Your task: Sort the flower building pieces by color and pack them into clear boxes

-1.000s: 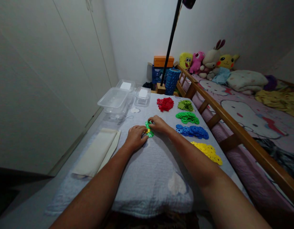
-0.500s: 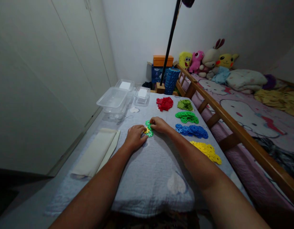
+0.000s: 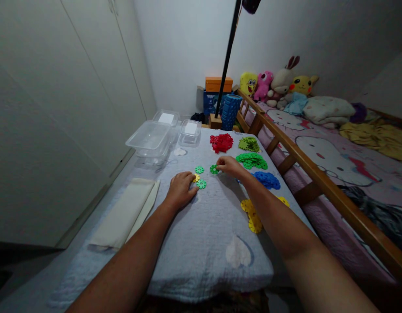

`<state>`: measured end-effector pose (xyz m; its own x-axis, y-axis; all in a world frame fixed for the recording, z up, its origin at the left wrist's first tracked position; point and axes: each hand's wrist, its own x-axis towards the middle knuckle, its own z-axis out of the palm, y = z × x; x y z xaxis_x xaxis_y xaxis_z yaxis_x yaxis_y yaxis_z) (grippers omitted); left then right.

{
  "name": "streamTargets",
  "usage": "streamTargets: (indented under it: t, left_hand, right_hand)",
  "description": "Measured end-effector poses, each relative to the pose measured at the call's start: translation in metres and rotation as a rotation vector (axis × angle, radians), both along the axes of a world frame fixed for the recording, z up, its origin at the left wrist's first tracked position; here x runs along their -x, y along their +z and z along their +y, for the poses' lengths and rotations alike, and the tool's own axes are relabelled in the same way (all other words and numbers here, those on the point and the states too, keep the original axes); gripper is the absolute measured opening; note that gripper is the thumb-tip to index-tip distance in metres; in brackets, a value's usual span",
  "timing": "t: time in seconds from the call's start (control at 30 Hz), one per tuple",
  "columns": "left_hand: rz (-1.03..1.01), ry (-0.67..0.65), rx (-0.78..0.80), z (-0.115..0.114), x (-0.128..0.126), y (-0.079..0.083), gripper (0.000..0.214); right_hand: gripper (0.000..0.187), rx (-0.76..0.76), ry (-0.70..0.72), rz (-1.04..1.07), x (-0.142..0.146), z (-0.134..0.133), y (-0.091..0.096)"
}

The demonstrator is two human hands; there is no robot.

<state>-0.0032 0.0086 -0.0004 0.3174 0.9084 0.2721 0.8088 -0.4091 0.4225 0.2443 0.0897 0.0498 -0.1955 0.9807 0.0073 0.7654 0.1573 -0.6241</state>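
Note:
My left hand (image 3: 180,188) rests on the cloth, fingers curled onto a small yellow snowflake disc (image 3: 196,177), its thumb by a green snowflake disc (image 3: 201,184). Another green disc (image 3: 199,169) lies just beyond the yellow one. Whether these discs are joined I cannot tell. To their right, my right hand (image 3: 227,165) is closed, pinching one green snowflake disc (image 3: 214,169) by its edge, apart from that group. Beyond and beside my right arm are piles of discs: red (image 3: 221,142), light green (image 3: 249,144), green (image 3: 252,161), blue (image 3: 267,180) and yellow (image 3: 252,215), the last partly hidden by my forearm.
Clear plastic containers (image 3: 150,135) stand at the table's back left. A folded cream cloth (image 3: 124,213) lies by my left forearm. A wooden bed rail (image 3: 295,156) runs along the right side. A black pole (image 3: 225,65) rises behind the table.
My right hand has moved right, away from the disc group, with a green disc between its fingers. My left hand stays at the group. The view has shifted slightly.

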Motion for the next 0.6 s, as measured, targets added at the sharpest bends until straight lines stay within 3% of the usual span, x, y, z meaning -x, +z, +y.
streamTargets:
  t: [0.2,0.33,0.47,0.6]
  left_hand:
    - [-0.006,0.007,0.002,-0.001,0.000,0.000,0.040]
    - [-0.006,0.001,0.001,0.000,0.000,0.000,0.039]
    - [-0.019,-0.002,-0.008,0.000,0.000,-0.001,0.039]
    - [-0.033,-0.009,-0.008,0.002,0.001,-0.004,0.041]
  right_hand:
    - [0.008,-0.156,-0.457,0.138,-0.081,0.020,0.017]
    - [0.007,-0.217,-0.719,0.195,-0.122,0.025,0.017]
    - [0.007,-0.224,-0.875,0.238,-0.140,0.026,0.009]
    - [0.006,-0.227,-0.920,0.242,-0.146,0.027,0.000]
